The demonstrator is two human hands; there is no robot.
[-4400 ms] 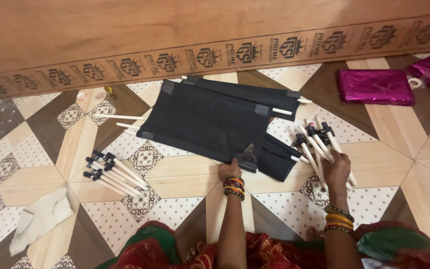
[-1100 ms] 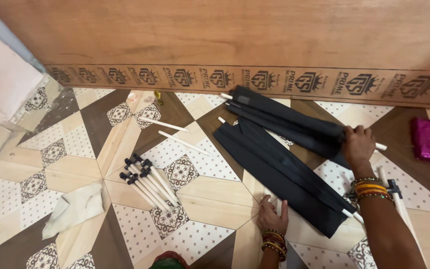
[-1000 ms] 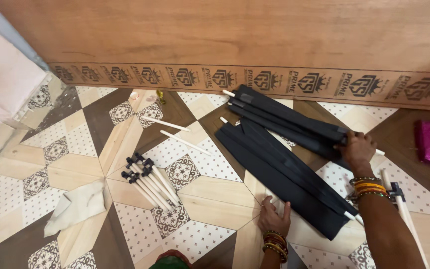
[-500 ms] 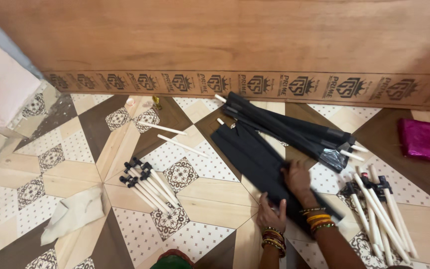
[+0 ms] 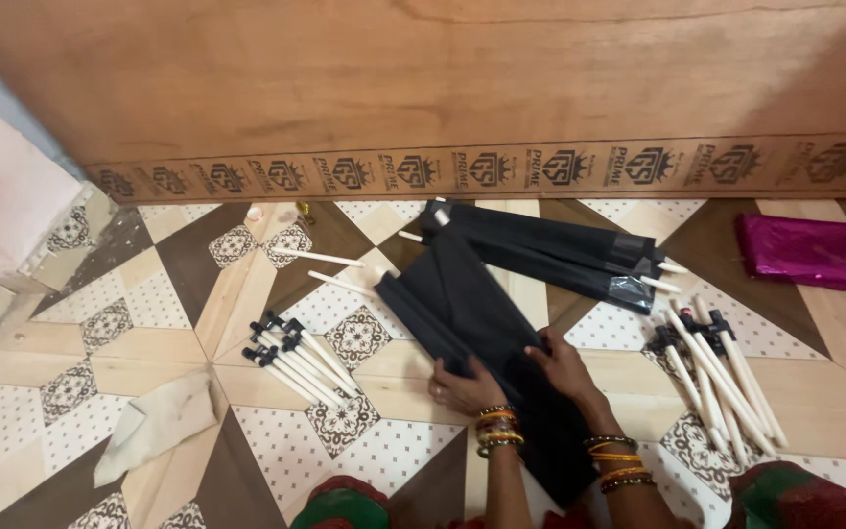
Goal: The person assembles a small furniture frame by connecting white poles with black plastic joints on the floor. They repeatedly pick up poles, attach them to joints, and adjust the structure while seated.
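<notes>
Your right hand (image 5: 562, 364) had come off the folded black fabric bundle (image 5: 550, 250) at 1 o'clock and joined your left hand (image 5: 464, 385). Both pressed flat, side by side, on the long black fabric strip (image 5: 462, 309) mid-floor, so you were onto smoothing it.

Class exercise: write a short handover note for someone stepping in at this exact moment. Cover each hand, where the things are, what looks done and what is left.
Left hand: flat on the near black fabric panel, holding nothing.
Right hand: pressing the same panel, holding nothing.
Second panel lies folded by the wooden board, white rods sticking out of its ends.
Rod bundles: one left, one right; two loose rods lie near the board.
Done: far panel folded up.
Left: near panel is only partly folded; both bundles lie loose.
</notes>
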